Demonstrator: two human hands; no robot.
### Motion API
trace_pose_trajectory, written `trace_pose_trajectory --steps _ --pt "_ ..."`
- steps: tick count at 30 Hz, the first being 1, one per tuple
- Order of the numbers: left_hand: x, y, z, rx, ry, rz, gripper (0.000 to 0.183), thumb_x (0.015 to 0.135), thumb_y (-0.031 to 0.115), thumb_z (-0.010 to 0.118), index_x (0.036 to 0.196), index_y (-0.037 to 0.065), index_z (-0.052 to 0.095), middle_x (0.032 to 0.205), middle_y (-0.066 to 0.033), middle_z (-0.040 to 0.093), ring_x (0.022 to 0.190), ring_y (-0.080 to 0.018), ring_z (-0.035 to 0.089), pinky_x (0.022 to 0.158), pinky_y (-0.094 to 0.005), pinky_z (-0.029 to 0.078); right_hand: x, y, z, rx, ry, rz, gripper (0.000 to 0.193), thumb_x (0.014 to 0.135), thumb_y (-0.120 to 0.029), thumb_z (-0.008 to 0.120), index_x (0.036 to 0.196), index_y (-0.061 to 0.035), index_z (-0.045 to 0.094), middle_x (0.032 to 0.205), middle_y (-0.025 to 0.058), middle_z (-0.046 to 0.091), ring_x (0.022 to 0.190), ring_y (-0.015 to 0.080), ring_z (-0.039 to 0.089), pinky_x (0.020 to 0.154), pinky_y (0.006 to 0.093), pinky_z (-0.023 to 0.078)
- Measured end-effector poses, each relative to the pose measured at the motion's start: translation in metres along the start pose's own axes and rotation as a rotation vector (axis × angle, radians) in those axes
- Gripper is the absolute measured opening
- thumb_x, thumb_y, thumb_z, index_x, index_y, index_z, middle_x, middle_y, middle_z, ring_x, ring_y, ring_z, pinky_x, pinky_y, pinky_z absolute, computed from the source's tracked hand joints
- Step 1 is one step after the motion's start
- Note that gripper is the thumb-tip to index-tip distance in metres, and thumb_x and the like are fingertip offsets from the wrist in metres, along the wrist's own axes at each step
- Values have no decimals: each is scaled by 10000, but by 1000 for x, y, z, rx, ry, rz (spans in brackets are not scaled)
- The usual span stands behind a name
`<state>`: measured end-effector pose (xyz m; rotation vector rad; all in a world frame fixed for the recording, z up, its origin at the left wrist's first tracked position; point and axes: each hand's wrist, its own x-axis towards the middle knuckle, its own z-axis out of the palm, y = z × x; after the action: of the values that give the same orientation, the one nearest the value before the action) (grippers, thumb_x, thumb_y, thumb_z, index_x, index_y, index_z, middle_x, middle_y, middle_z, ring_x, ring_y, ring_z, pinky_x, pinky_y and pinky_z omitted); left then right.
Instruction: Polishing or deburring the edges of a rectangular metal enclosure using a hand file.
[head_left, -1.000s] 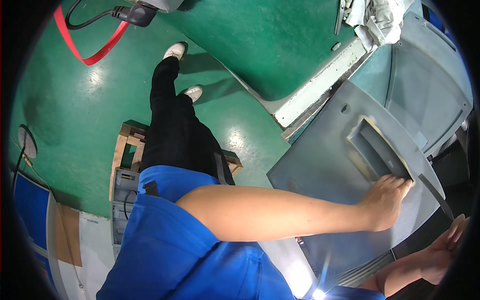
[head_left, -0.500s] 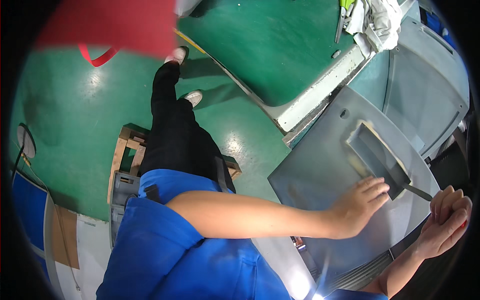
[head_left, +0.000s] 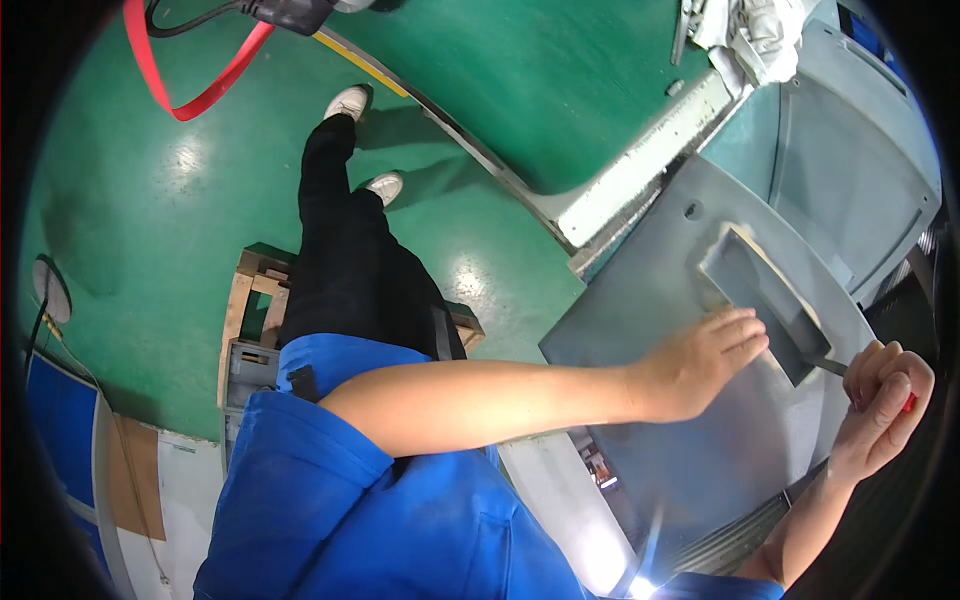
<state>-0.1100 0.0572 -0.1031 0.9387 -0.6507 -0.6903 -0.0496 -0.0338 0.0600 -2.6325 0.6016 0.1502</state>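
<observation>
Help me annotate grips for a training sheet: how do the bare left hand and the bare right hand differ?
The bare left hand is open with fingers extended; the bare right hand is curled around a thin dark tool, partly red. The left hand is over the smooth grey panel, fingertips by its long recess; the right hand is to the recess's right. Both are ungloved.

Upper left we've got a red strap (head_left: 184, 108) hanging in a loop, with a black plug (head_left: 290, 12) right near it. We can also see a crumpled white cloth (head_left: 762, 45) at the right side of the green-topped table (head_left: 560, 100). Over the shiny green floor (head_left: 130, 220) we spot a wooden pallet (head_left: 236, 320), plus a round grey disc (head_left: 52, 288) and a brown board (head_left: 137, 480) out left.
</observation>
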Motion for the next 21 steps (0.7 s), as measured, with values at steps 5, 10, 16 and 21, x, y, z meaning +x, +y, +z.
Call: trace_pose_trajectory --steps 5,10,16,21 --pt "-10 3 -2 -60 -51 2 400 750 5 467 1143 -38 408 1169 -166 419 1156 -312 360 968 -367 324 -7 -20 -21 131 37 113 304 910 -259 338 690 -49 334 540 22 272 459 75 256 402 211 179" --pt "-1 -7 -13 -72 -111 -44 401 750 4 481 1141 -40 405 1173 -168 414 1164 -308 354 972 -359 320 -3 -3 -13 68 92 22 274 909 -189 261 789 1 416 534 17 262 446 83 247 405 217 187" --pt "-1 -7 -13 -97 -98 -55 375 762 14 487 1128 -34 419 1192 -161 402 1171 -304 356 963 -361 330 -3 -1 -8 56 -3 -12 196 918 -209 341 870 -26 391 558 5 252 459 70 235 409 219 193" --pt "1 -7 -12 -117 -88 -39 369 769 8 486 1130 -27 416 1205 -160 404 1179 -301 348 939 -357 358 3 -14 9 -310 318 74 249 922 -202 305 801 -8 402 574 5 287 461 69 261 419 211 215"
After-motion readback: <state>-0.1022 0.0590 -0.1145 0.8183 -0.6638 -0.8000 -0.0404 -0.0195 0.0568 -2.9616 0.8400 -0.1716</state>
